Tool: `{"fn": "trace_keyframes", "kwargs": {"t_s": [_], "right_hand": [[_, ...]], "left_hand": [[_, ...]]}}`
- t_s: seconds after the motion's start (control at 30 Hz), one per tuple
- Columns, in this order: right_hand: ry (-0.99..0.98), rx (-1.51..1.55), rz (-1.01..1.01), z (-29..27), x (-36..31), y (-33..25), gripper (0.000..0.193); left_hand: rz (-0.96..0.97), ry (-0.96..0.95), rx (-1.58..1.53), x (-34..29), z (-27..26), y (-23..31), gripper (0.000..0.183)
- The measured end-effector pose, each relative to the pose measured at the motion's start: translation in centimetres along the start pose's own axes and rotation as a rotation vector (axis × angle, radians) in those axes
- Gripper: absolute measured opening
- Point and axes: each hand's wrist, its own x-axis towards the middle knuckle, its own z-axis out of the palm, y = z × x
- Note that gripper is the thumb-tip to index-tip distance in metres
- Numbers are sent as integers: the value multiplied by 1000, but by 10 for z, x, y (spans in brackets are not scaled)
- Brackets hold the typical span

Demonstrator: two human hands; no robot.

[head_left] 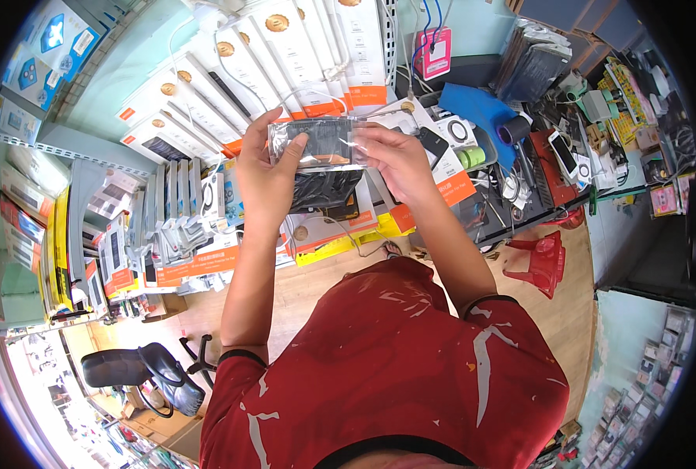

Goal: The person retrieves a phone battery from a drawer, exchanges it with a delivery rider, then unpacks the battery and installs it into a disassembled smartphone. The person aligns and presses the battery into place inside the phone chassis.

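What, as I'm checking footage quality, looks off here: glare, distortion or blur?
Head view: bright glints on the clear packet between the left hand and right hand; head view, lower left: washed out to white beyond the black chair; head view, rim: lines bend and corners go black; head view, lower right: small goods look soft.

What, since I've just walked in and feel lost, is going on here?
A person holds a clear plastic packet with something dark inside, using both hands. The left hand grips one end, thumb across the front; the right hand's fingers pinch the other. White-and-orange boxes stand behind.
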Motion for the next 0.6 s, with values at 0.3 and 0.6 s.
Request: {"fn": "trace_keyframes", "kwargs": {"t_s": [0.3,0.6], "right_hand": [[85,-502,-222,27,-8,-19,26],[-99,-1084,-482,44,6,-25,20]], "left_hand": [[268,36,451,3,0,-35,40],[-50,-441,179,33,-9,-23,34]]}}
